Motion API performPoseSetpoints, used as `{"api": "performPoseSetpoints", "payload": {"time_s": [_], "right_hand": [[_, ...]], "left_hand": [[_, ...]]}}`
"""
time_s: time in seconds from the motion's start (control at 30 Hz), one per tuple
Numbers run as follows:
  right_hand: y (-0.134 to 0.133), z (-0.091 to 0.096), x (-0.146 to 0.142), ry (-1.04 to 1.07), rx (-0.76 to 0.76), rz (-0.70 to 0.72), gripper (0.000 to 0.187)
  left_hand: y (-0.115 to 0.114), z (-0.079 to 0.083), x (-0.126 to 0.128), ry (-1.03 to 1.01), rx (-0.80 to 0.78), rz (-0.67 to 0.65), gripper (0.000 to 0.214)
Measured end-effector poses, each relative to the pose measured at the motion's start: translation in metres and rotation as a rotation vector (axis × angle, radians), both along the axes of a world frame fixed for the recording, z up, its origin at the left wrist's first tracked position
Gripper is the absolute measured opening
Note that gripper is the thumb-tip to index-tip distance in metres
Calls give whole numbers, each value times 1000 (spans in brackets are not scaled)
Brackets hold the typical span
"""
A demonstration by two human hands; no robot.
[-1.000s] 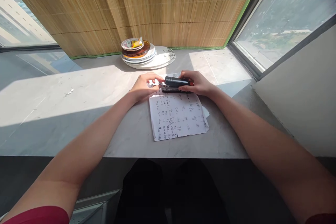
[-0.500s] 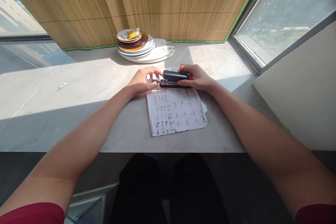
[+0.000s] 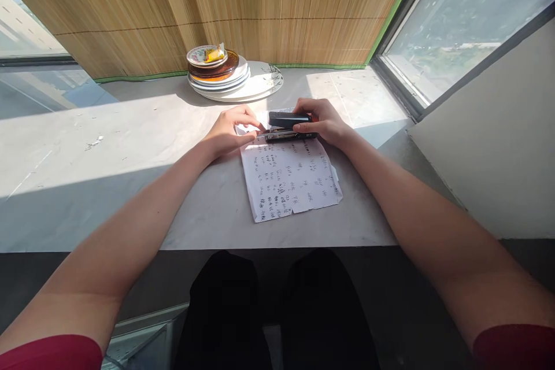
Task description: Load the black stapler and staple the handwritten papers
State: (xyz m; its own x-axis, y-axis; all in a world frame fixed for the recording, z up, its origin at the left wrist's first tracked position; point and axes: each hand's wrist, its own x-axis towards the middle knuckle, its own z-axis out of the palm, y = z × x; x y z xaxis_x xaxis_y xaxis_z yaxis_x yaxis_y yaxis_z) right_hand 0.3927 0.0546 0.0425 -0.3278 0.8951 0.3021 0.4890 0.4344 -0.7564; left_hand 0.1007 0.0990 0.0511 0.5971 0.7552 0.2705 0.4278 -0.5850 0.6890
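A black stapler (image 3: 287, 126) rests across the top edge of a handwritten sheet of paper (image 3: 291, 180) on the grey ledge (image 3: 130, 144). My right hand (image 3: 323, 121) is wrapped round the stapler's right end, fingers over its top. My left hand (image 3: 229, 130) lies at the stapler's left end, its fingertips pinched at the metal front; whether they grip anything is too small to tell. A second sheet peeks out under the paper's right edge.
A stack of plates (image 3: 225, 76) with a small wrapped item on top stands at the back by a bamboo blind (image 3: 243, 6). Windows (image 3: 455, 17) run along the right and left. A white wall (image 3: 489, 144) juts in at right.
The view has tilted slightly, so everything sits a little higher in the picture. Both hands stay at the stapler; its top arm looks a bit more raised from the base.
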Motion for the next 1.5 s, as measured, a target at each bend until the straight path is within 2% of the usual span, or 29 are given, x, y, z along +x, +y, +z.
{"api": "performPoseSetpoints", "payload": {"time_s": [0.2, 0.3, 0.4, 0.5, 0.6, 0.73, 0.9, 1.0, 1.1, 1.17, 1.27, 1.33, 1.4, 1.5], "right_hand": [[0, -3, 8, 27, 60, -127, 34], [3, -6, 13, 36, 123, -194, 36], [8, -9, 16, 148, 177, -205, 37], [11, -11, 17, 287, 169, -166, 38], [10, -10, 11, 340, 124, -98, 40], [2, -6, -9, 339, 89, 19, 42], [-7, 0, -25, 268, 116, 89, 42], [-3, -1, -14, 232, 161, 55, 40], [7, -6, 12, 185, 203, -111, 40], [12, -10, 32, 169, 234, -234, 41], [16, -14, 55, 211, 287, -326, 34], [16, -16, 63, 222, 281, -337, 29], [15, -16, 64, 195, 239, -317, 25], [14, -16, 59, 149, 161, -227, 26]], "left_hand": [[-5, 4, 1, -77, 6, -5, 10], [-6, 6, 0, -86, 7, 26, 9], [-4, 6, -1, -91, 46, 33, 13], [-1, 4, -2, -127, 145, -32, 15], [1, 0, -1, -131, 186, -48, 20], [3, -5, 2, -138, 213, -92, 37], [3, -7, 3, -104, 220, -165, 45], [3, -8, 5, -74, 176, -164, 45], [8, -13, 5, 38, 146, -205, 40], [13, -17, 2, 156, 191, -244, 33], [20, -20, -4, 221, 273, -150, 22], [21, -18, -8, 210, 308, -45, 22], [19, -15, -10, 230, 334, -18, 24], [14, -10, -7, 346, 322, -154, 31]]}}
